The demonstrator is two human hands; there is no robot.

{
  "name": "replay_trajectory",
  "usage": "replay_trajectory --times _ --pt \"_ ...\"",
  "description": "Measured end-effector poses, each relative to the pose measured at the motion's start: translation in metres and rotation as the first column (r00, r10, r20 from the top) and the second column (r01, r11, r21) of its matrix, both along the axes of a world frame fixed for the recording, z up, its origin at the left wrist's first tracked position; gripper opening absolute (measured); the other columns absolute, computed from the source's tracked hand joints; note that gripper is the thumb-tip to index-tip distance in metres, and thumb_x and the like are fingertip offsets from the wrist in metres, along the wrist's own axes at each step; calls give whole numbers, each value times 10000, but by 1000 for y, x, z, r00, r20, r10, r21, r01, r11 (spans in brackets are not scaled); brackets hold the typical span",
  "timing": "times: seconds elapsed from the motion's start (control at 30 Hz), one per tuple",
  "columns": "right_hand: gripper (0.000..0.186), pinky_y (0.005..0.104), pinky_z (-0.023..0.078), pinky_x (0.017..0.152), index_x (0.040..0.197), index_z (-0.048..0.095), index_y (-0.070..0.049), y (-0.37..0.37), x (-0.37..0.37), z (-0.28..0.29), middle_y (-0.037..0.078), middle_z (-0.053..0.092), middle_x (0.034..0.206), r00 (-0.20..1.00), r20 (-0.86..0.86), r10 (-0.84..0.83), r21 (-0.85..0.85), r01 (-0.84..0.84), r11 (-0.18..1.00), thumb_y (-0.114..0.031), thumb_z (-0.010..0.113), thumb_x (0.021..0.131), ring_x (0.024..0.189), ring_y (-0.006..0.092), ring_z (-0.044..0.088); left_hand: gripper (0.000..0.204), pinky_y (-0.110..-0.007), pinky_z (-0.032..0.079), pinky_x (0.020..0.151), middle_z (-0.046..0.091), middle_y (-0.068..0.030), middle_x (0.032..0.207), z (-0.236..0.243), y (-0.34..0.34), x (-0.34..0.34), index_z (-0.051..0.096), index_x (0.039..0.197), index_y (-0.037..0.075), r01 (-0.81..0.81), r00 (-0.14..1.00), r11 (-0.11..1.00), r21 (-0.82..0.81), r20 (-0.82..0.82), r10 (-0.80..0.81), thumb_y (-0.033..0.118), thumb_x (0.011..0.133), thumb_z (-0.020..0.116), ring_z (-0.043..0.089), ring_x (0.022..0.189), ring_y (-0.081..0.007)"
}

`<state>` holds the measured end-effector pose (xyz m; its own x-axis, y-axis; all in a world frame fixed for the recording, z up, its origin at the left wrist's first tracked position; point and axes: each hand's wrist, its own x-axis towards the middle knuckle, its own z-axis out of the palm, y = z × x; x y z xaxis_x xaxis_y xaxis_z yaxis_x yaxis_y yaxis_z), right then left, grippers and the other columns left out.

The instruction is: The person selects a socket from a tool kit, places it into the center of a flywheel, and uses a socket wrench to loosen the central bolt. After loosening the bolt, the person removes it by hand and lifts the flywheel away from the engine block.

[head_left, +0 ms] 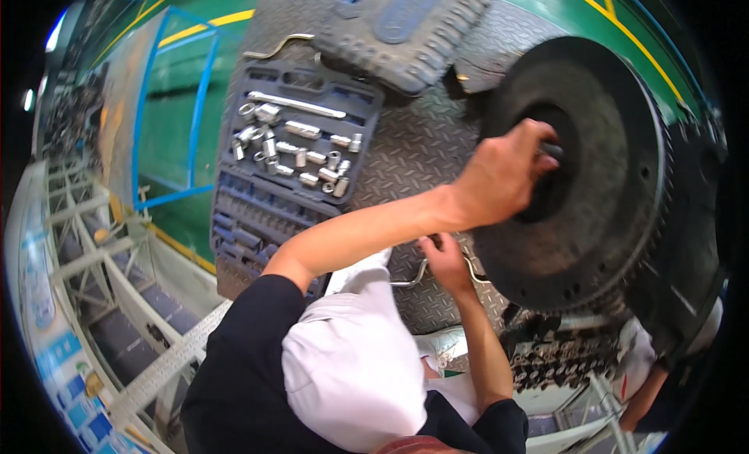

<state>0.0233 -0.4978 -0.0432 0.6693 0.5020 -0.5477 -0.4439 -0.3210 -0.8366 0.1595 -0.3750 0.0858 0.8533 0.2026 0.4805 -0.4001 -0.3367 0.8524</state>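
Neither my left hand nor my right hand is in view. Below me a co-worker in a white cap [351, 364] leans over a patterned metal plate [406, 154]. The co-worker's left hand [503, 169] has its fingers curled at the hub of a large dark toothed flywheel [593, 220], around a small dark piece. The co-worker's right hand [445, 259] is lower, beside a bent metal rod [417, 280]; what it holds is unclear. An open socket case [234, 189] with several chrome sockets and a long bar lies left of the flywheel, below a closed grey case [402, 25].
Dark machinery [683, 243] adjoins the flywheel at the right, with another person's arm and dark clothing [651, 391] below it. A white metal frame [101, 259] runs along the left. Beyond it are blue rails [203, 95] over green floor with yellow lines.
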Motion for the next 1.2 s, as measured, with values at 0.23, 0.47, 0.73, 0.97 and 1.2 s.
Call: replay_trajectory --times 0.23,0.47,0.73,0.97,1.2 --pt "176 287 484 743 1007 647 27 7 -1 -2 53 675 896 989 -148 18 -55 -27 998 -137 599 966 809 120 605 293 -458 511 626 617 -195 888 -3 9 -5 472 1111 18 65 998 994 -91 18 -63 64 890 658 655 772 -398" --pt "197 280 522 779 1102 603 14 -8 13 -3 88 684 969 986 -166 21 -142 -45 989 -132 570 975 884 162 661 279 -423 539 691 641 -153 983 -35 82 -54 523 1144 62 -127 977 988 86 -161 139 192 933 651 673 834 -359" --pt "212 274 502 770 1106 608 14 -15 2 -13 81 690 906 987 -135 90 -205 -117 972 -133 583 956 827 142 639 270 -408 525 747 665 -181 1009 -92 227 -200 571 1153 40 -386 563 695 606 -442 698 219 952 593 669 830 -337" --pt "207 276 509 780 1102 598 25 10 -19 -18 90 674 932 956 -147 255 -144 -275 951 -127 569 965 861 142 639 263 -398 441 900 648 -85 1113 -102 264 -248 611 1101 70 -79 673 558 826 -369 641 12 847 646 550 1098 -291" --pt "212 284 498 775 1100 608 11 -6 -3 -8 81 681 907 983 -127 130 -176 -151 973 -143 576 959 842 153 639 226 -405 427 916 593 -82 1199 -102 260 -230 630 1076 57 -76 731 581 811 -351 585 17 853 628 535 1127 -295"
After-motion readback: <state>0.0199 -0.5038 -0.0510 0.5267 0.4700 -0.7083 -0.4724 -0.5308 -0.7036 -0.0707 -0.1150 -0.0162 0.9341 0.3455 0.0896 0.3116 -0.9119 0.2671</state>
